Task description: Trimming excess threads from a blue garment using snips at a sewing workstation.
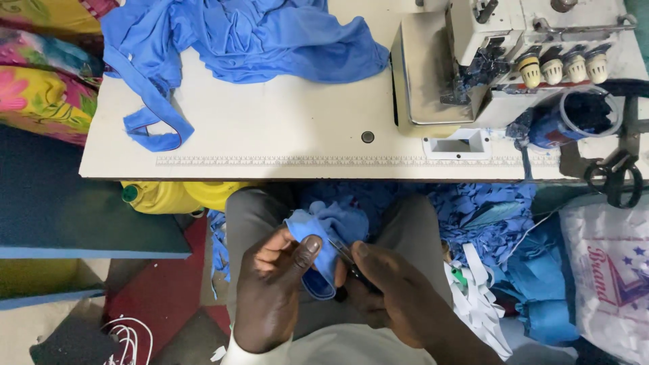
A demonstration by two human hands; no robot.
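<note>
Both hands met over the lap, below the counter's near edge. The left hand (274, 287) pinched a blue cloth (329, 233); the right hand (385, 290) gripped a snipper (343, 257), its long axis pointing up-left into the cloth. Beyond, on the counter (284, 128), lay blue fabric (243, 34) beside a sewing machine (500, 61).

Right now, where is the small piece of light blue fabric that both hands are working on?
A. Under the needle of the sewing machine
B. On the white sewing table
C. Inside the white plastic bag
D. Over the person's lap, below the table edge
D: the left hand pinches the small piece of light blue fabric over the grey-trousered lap, while the right hand holds a small metal tool against it.
</note>
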